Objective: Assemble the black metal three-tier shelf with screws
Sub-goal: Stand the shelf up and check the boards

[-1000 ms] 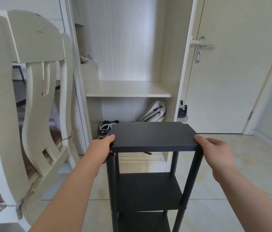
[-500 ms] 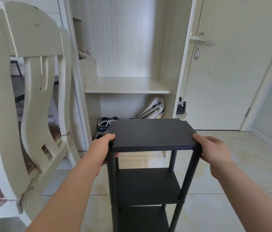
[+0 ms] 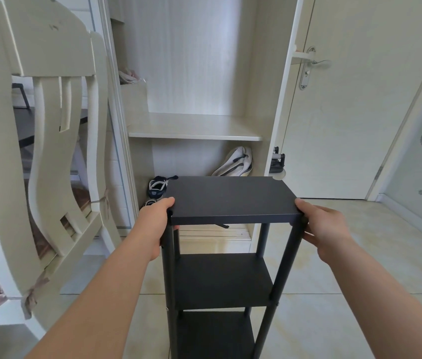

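Beside pale tiles, both hands' fingers grip matte black shelf corners.

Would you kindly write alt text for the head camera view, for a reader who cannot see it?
A person's left hand and right hand grip the near top corners of an upright black three-tier shelf above a tiled floor. Behind it, an open cream wardrobe holds shoes; a cream chair is at left.

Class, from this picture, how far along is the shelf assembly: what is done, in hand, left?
Done: the black shelf is upright with all three tiers on its posts. In hand: left hand and right hand grip the top tier's near corners. Left: no loose parts or screws show; perhaps only placing it.
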`<state>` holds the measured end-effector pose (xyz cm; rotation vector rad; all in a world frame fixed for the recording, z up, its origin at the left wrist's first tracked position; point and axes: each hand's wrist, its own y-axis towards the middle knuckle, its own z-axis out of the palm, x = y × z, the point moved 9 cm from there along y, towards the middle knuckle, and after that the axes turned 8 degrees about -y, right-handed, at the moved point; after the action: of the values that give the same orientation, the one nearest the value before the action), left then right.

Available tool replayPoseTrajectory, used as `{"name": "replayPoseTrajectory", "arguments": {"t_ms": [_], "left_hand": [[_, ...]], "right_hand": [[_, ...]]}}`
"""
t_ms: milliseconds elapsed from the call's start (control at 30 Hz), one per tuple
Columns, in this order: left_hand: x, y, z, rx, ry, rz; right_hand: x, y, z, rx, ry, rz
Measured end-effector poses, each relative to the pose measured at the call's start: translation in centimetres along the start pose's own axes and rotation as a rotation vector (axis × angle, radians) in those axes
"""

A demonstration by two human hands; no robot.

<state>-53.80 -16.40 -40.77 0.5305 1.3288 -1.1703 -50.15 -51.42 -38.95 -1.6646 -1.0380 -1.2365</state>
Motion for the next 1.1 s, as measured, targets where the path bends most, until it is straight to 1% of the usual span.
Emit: {"name": "replayPoseTrajectory", "arguments": {"t_ms": [300, 433, 567, 800, 1100], "left_hand": [[0.3, 0.6, 0.1, -0.005, 0.048, -0.004], [0.8, 0.9, 0.0, 0.010, 0.092, -0.014], [1.0, 1.4, -0.3, -0.024, 0.113, -0.017], [1.1, 1.5, -0.1, -0.064, 0.099, -0.027], [1.3, 1.2, -0.4, -0.079, 0.083, -0.031]], "right_hand": [[-0.9, 0.6, -0.1, -0.009, -0.019, 0.054], [-1.0, 0.8, -0.2, -0.017, -0.031, 0.040], [-1.0, 1.0, -0.2, -0.036, -0.071, 0.028], [-1.2, 0.9, -0.2, -0.018, -0.034, 0.087], [-1.5, 0.9, 0.2, -0.010, -0.030, 0.101]]}}
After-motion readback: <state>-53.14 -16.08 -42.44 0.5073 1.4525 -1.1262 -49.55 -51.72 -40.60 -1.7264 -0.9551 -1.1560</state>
